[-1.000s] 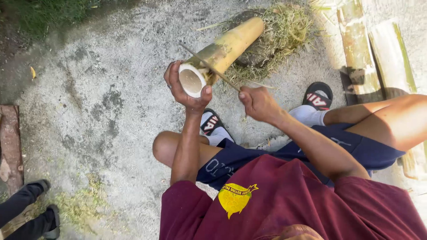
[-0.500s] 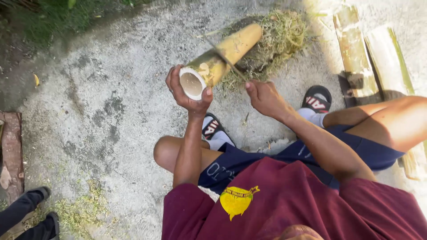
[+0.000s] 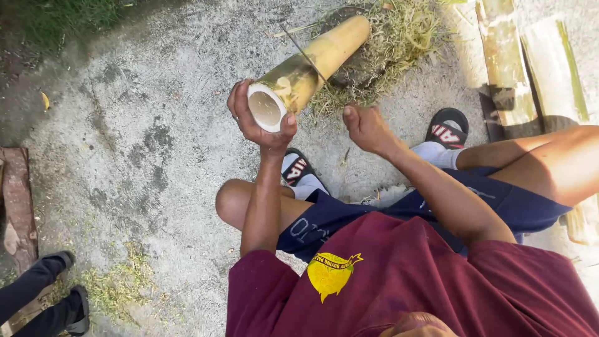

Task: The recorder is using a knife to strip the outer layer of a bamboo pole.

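Observation:
A thick yellow-green bamboo tube (image 3: 324, 56) lies slanted, its far end resting on a round block among shavings. My left hand (image 3: 253, 118) grips the hollow near end (image 3: 265, 107) from below and holds it up. My right hand (image 3: 367, 128) is closed in a fist around a handle just right of the tube. A thin dark blade (image 3: 306, 53) runs from that hand across the top of the bamboo. I am sitting on the concrete with my knees bent, in black sandals and white socks.
A pile of dry bamboo shavings (image 3: 399, 43) surrounds the tube's far end. Split bamboo slabs (image 3: 536, 68) lie at the upper right. Another person's black-clad legs and shoes (image 3: 43, 296) are at the lower left beside a brown plank (image 3: 17, 206). Grass borders the upper left.
The blade has shifted a little farther up the bamboo, and my right hand has risen slightly with it. My left hand keeps its hold on the near end.

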